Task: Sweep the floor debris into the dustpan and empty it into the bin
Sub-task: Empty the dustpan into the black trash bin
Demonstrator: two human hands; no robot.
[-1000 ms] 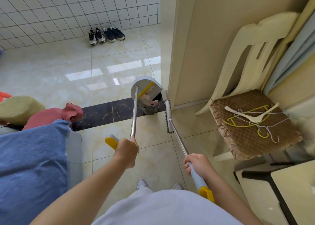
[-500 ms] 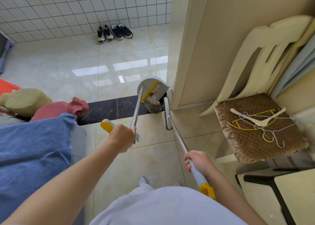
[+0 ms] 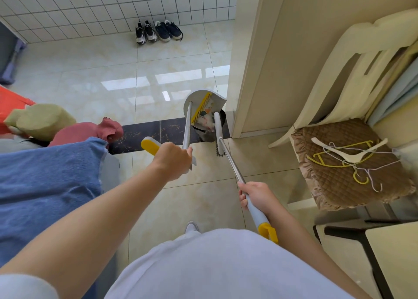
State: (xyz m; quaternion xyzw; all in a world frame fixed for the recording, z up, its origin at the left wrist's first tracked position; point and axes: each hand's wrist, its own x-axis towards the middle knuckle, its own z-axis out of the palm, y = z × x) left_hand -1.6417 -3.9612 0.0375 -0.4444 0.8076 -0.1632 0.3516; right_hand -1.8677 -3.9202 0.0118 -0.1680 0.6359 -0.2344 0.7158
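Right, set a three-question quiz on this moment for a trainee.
1. True or false: the left hand holds the dustpan tilted over the bin.
2. What does the right hand grip? A the broom; B a mop; C a cup.
3. Fill in: the hangers lie on the chair's brown ____.
Key: 1 true; 2 A; 3 cushion.
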